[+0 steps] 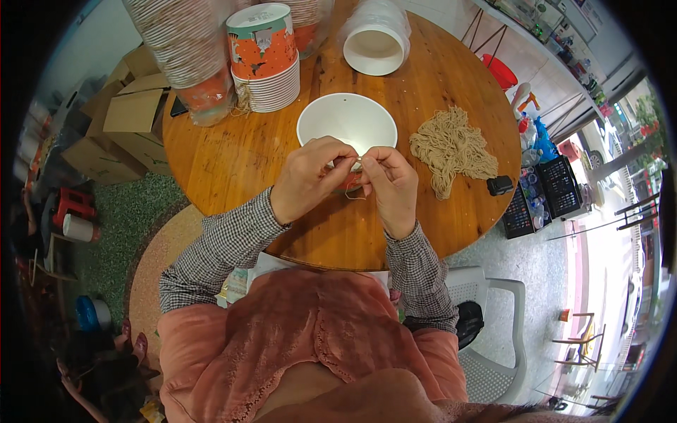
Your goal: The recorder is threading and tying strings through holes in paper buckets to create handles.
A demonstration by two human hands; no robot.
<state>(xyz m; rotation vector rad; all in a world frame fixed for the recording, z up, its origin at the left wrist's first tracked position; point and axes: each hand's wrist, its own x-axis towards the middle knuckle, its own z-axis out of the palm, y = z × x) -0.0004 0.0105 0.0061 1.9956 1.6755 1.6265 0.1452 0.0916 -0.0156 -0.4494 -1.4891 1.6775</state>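
A white paper bucket point(345, 116) stands on the wooden table in front of me, its wide mouth facing up. A small dark hole shows in its far inner wall. At its near rim my left hand point(314, 174) and my right hand point(391, 189) meet with fingertips pinched together. Between them is a thin tan cord point(356, 198), and a loose end curves down below the right fingers. My fingers cover most of the near rim and the spot where the cord meets it. Right of the bucket lies a tangled heap of tan cords point(451, 151).
Upside-down orange and green paper buckets point(264, 56) are stacked at the back left, beside a tall wrapped stack point(180, 49). A wrapped white stack point(376, 49) lies at the back. A small black object point(500, 185) sits near the table's right edge. A plastic chair point(493, 338) stands at right.
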